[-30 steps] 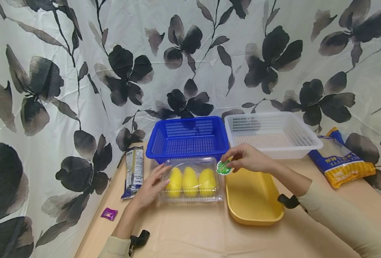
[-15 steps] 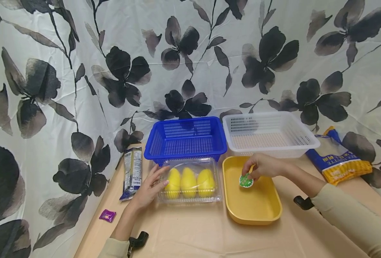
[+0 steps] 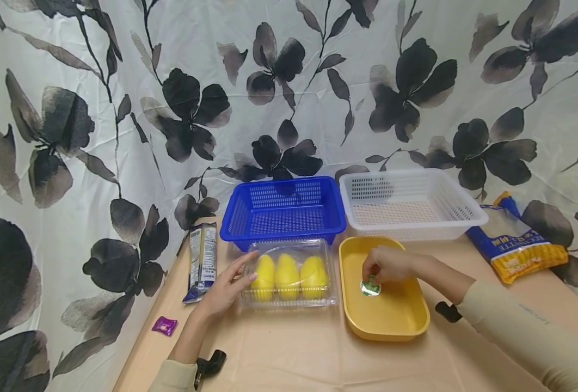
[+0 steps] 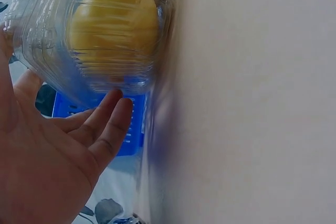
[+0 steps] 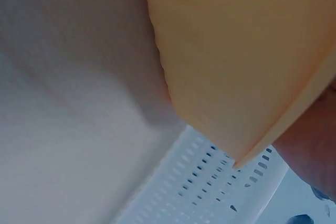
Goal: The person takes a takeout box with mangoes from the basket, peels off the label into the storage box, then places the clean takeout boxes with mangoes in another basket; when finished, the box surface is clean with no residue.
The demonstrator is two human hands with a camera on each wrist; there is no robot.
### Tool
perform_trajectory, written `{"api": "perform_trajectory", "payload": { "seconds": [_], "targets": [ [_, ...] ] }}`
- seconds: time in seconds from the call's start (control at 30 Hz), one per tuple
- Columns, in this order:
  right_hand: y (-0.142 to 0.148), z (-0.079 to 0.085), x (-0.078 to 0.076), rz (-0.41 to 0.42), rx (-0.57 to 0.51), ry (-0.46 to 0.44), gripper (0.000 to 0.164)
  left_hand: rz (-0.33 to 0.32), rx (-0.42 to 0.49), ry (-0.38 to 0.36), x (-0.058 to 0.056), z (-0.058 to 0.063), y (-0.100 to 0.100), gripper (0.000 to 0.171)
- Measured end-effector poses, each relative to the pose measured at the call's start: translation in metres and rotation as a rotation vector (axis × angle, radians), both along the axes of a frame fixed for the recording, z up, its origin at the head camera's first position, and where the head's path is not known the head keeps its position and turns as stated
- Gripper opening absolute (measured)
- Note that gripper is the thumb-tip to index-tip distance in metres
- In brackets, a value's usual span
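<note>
My right hand [image 3: 389, 264] reaches down into the yellow tub [image 3: 406, 326] and pinches a small round green-and-silver piece [image 3: 370, 287], like a lidded cup, low over the tub's floor. Its exact kind is hard to tell. In the right wrist view the tub's wall [image 5: 231, 51] hides the fingertips. To the left, a clear plastic clamshell box [image 3: 289, 302] contains three yellow lemon-like or mango-like fruits [image 3: 287, 276]. My left hand [image 3: 224, 288] rests against the box's left side; in the left wrist view its fingers [image 4: 113, 132] extend loosely under the clear wall.
Behind stand a blue basket [image 3: 284, 239] and a white basket [image 3: 416, 231]. A blue-and-yellow bag [image 3: 519, 245] lies far right. On the left are a long silver-and-blue packet [image 3: 202, 261] and a small purple wrapped sweet [image 3: 164, 326]. A floral cloth [image 3: 289, 71] hangs behind.
My right hand has carried the green round piece from beside the clamshell box rightward, then down into the yellow tub. The left hand stays at the box.
</note>
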State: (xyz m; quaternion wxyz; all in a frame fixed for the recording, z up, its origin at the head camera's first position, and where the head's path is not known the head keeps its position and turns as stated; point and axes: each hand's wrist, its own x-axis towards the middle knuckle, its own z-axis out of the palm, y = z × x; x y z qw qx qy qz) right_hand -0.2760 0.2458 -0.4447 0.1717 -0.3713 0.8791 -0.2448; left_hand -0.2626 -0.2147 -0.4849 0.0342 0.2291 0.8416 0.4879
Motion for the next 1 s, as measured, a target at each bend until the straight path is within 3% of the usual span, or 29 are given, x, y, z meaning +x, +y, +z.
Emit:
{"api": "perform_trajectory", "payload": {
  "seconds": [0.2, 0.47, 0.8, 0.9, 1.0],
  "targets": [
    [-0.001, -0.004, 0.001, -0.022, 0.006, 0.022, 0.019, 0.003, -0.041, -0.001, 0.001, 0.004, 0.000, 0.060],
    [0.000, -0.010, 0.000, -0.007, 0.020, 0.144, 0.023, -0.025, -0.068, 0.044, -0.002, 0.002, -0.002, 0.064],
    [0.005, -0.011, -0.002, 0.005, -0.014, 0.205, 0.019, -0.026, -0.018, -0.014, -0.002, 0.003, 0.001, 0.065],
    [0.009, -0.004, -0.003, -0.022, -0.057, 0.207, 0.015, -0.018, -0.014, -0.019, -0.002, 0.004, 0.002, 0.064],
    [0.016, 0.008, -0.004, -0.119, -0.131, 0.205, 0.013, -0.010, -0.010, -0.037, -0.002, 0.004, 0.002, 0.063]
  ]
}}
